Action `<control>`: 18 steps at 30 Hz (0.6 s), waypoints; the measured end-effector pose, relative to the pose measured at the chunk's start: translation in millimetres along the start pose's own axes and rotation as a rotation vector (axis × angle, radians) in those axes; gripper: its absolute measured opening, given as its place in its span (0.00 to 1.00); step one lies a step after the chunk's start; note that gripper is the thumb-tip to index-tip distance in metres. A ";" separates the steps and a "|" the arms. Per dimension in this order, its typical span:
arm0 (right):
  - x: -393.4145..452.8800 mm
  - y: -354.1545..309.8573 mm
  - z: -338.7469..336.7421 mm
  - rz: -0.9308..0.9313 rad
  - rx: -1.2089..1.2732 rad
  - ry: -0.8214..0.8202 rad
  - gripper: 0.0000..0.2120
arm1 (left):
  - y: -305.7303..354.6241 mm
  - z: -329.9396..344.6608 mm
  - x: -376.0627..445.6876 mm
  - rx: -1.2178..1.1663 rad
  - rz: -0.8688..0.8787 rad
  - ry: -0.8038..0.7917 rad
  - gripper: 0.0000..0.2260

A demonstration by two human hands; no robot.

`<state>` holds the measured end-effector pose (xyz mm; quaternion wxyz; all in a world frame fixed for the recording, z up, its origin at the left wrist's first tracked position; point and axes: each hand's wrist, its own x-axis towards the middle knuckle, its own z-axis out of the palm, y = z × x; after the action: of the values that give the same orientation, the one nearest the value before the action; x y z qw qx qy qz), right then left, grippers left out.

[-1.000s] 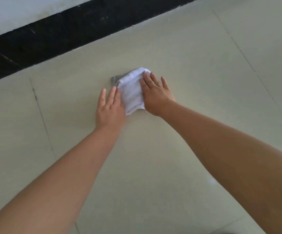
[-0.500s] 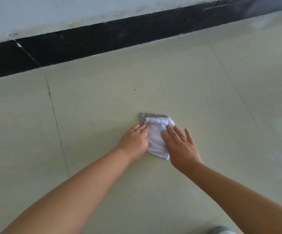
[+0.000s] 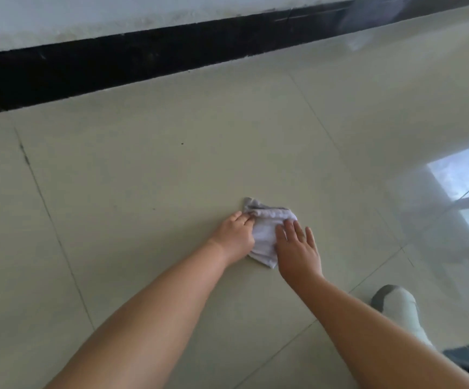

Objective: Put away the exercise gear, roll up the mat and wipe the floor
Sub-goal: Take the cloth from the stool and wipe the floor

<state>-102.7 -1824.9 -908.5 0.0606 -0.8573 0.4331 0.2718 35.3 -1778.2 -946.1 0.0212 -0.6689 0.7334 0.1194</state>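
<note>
My foot: nearest to me at the lower right, in a pale sock, planted on the tiles so I can lean forward over the work.
My arms: both stretched out ahead and low, meeting at the cloth, which lets me put weight through it.
My right hand: palm down, fingers straight and a little spread, lying flat over the right side of the cloth and partly on the tile beside it, I judge to press the cloth down as it slides.
My left hand: at the cloth's left edge, fingers curled in and bunching the fabric, a hold that looks meant to steer it and stop it unfolding.
The cloth: white, folded and rumpled, with a grey corner poking out at its far left; it sits flat on the floor between my hands.
The floor: pale glossy tiles with thin grout lines; a small dark speck lies well beyond the cloth, so wiping seems unfinished there.
The skirting: a black band along the wall, farthest off.
</note>
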 end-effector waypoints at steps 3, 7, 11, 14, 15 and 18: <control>40.4 7.4 -15.9 -0.081 -0.008 0.043 0.28 | -17.0 -14.9 22.7 0.215 -0.045 -0.094 0.20; 109.7 -13.4 -41.0 -0.174 0.111 0.134 0.28 | -61.5 -42.8 55.7 0.322 -0.211 -0.284 0.19; 164.5 -30.7 -65.0 -0.281 0.186 0.203 0.30 | -98.9 -57.2 66.5 0.333 -0.356 -0.301 0.18; 181.5 -62.5 -79.7 -0.397 0.219 0.198 0.30 | -123.5 -74.0 47.6 0.331 -0.469 -0.293 0.18; 183.6 -79.5 -84.1 -0.456 0.220 0.190 0.30 | -132.7 -76.9 34.5 0.339 -0.508 -0.301 0.18; 174.8 -137.2 -90.3 -0.664 0.194 0.160 0.28 | -144.9 -75.5 -24.7 0.312 -0.638 -0.295 0.17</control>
<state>124.4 -1894.9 -940.9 0.1928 -0.9601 0.1578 0.1267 190.4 -1780.6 -889.4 0.2641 -0.8279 0.4868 0.0886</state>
